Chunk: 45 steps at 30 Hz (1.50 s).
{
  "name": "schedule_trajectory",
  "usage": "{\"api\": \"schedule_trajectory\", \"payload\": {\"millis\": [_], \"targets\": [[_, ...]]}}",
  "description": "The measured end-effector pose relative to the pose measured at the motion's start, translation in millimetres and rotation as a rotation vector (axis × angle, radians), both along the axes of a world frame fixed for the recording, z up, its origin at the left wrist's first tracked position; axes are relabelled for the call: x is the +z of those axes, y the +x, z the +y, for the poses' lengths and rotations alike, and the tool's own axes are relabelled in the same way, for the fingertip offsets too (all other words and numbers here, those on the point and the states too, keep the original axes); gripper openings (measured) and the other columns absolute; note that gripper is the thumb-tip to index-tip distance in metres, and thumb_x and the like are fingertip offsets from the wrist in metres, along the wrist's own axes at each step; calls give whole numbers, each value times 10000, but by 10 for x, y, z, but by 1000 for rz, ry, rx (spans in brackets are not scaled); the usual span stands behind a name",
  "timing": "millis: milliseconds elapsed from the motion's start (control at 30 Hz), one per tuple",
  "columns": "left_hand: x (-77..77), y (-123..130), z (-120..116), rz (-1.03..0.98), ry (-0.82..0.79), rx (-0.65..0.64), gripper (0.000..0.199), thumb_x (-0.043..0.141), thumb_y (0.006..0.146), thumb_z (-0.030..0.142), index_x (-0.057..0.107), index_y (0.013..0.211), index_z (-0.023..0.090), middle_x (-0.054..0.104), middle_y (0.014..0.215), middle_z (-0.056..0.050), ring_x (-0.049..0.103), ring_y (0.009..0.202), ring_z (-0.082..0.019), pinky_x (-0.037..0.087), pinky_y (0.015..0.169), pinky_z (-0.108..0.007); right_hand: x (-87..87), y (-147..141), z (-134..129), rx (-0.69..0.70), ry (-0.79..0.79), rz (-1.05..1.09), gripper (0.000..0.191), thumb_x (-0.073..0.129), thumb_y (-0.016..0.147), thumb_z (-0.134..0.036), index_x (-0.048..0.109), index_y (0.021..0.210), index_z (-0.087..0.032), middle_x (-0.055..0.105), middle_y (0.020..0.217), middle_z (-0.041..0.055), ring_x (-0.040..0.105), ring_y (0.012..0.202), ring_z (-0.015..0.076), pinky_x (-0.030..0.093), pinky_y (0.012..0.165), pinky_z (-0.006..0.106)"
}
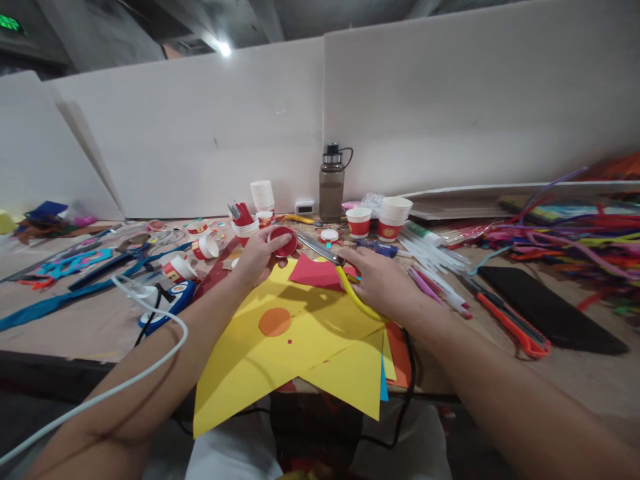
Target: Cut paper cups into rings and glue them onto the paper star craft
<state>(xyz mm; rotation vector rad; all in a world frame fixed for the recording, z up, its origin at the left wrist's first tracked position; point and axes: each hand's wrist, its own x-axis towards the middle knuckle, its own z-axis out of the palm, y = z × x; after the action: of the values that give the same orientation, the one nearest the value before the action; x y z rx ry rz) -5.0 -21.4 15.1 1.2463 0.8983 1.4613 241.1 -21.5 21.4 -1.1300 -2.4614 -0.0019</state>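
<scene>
My left hand pinches a round red piece of paper between thumb and fingers, above the yellow sheets. A pair of scissors with yellow handles is in my right hand. Its blades point left, with their tips close beside the red piece. Whether they touch it I cannot tell. Beneath both hands lie yellow paper sheets, overhanging the table's front edge. On them rest an orange paper circle and a larger red paper scrap.
Behind stand a water bottle and stacked paper cups. At left are tipped cups and a blue-white glue gun with a cable. A box cutter, a black phone-like slab and white sticks lie right.
</scene>
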Motion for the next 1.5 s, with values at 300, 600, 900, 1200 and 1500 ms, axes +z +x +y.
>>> {"api": "schedule_trajectory", "payload": {"millis": [300,600,900,1200,1500], "targets": [[-19,22,-16,78,22,-10,280,712,748,310,558,882,119,697,757,-78,668,599,-162,397,397,-184,-31,-8,38,137,-47,93,447,537,882,-338,549,1311,-213,616,1283,77,573,1149,221,442,953,306],[-8,10,-15,54,19,-26,282,708,757,309,562,906,119,692,746,-73,661,594,-154,398,396,-178,-29,5,53,117,-43,82,441,550,871,-326,563,1300,-227,630,1260,84,587,1131,226,453,938,317],[10,56,-43,33,-11,-78,245,673,778,304,562,891,117,687,747,-81,652,589,-153,400,394,-184,-43,2,42,25,-1,30,469,564,852,-335,560,1313,-249,634,1242,79,607,1080,234,472,853,316],[-15,75,-38,-6,-29,-81,220,633,787,304,575,893,120,698,775,-95,663,601,-169,412,396,-199,-25,-13,23,-76,72,-44,472,569,845,-410,576,1304,-306,657,1176,66,643,942,223,452,689,283],[-22,73,-30,-12,-51,-80,211,638,793,289,570,892,116,686,759,-83,656,581,-159,418,390,-191,-7,-29,-6,-47,79,-49,447,544,870,-375,579,1308,-290,652,1215,63,629,1016,213,461,782,271]]}}
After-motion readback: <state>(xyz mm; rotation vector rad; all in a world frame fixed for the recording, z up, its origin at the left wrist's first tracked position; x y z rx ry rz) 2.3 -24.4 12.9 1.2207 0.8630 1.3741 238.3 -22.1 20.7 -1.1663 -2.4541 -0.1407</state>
